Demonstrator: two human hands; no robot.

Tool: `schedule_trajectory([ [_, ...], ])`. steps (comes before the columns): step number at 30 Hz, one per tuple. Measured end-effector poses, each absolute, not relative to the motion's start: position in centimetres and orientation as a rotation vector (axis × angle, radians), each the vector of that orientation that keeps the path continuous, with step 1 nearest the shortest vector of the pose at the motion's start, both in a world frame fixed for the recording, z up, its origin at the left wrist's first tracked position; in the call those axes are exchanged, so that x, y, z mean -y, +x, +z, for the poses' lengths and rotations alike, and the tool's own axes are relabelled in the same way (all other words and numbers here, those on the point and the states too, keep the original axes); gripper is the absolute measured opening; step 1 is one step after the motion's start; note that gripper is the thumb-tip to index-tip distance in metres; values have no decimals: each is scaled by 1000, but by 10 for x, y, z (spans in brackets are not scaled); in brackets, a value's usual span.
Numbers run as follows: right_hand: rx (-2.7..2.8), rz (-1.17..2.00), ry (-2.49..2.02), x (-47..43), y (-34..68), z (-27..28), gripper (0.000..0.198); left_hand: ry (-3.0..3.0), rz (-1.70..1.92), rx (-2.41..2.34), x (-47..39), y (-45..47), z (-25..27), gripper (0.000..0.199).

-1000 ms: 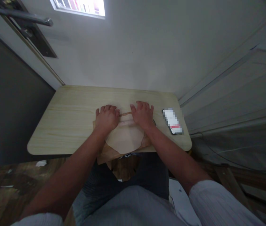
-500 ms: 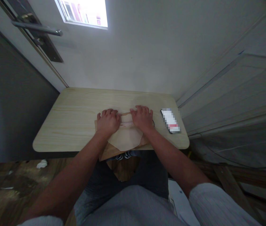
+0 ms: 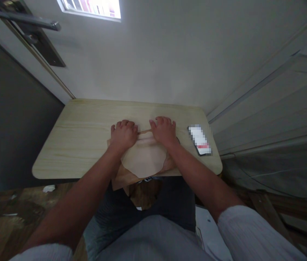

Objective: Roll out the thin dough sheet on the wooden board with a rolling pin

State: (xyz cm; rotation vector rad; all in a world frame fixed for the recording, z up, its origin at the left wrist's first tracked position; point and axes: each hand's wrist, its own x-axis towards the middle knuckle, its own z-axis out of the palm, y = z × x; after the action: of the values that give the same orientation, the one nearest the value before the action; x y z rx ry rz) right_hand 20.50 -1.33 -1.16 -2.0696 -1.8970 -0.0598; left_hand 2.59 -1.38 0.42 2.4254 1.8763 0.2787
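Note:
A pale sheet (image 3: 145, 161) with a rounded near edge lies over a brown, board-like piece (image 3: 122, 178). The brown piece sticks out past the table's front edge. My left hand (image 3: 124, 135) rests palm down on the far left part, its fingers apart and slightly bent. On the far right part lies my right hand (image 3: 164, 131), also palm down, with its thumb held out from the fingers. Between the hands show a thin brown strip (image 3: 144, 132) and a pale ridge. What is under the palms is hidden, and the material of the sheet cannot be made out.
A phone (image 3: 200, 140) lies on the right side of the pale wooden table (image 3: 69, 141). Behind the table stands a white door with a metal handle (image 3: 25, 19) and a small bright window (image 3: 90, 7). A grey sheeted wall (image 3: 273, 119) closes off the right.
Both hands have shifted slightly away from me across the sheet. More of the sheet's near part shows, and the right thumb is now lifted outward. The camera view has tilted a little.

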Motion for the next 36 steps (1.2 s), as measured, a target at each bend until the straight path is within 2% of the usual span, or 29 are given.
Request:
schedule_trajectory([
  [15,1899,-123,-2005,-11,204,-10,44,2454,355,-1939,-11,27,7,56],
  [36,1895,-185,-1873,-26,205,-9,40,2480,371,-1984,-27,28,4,52],
])
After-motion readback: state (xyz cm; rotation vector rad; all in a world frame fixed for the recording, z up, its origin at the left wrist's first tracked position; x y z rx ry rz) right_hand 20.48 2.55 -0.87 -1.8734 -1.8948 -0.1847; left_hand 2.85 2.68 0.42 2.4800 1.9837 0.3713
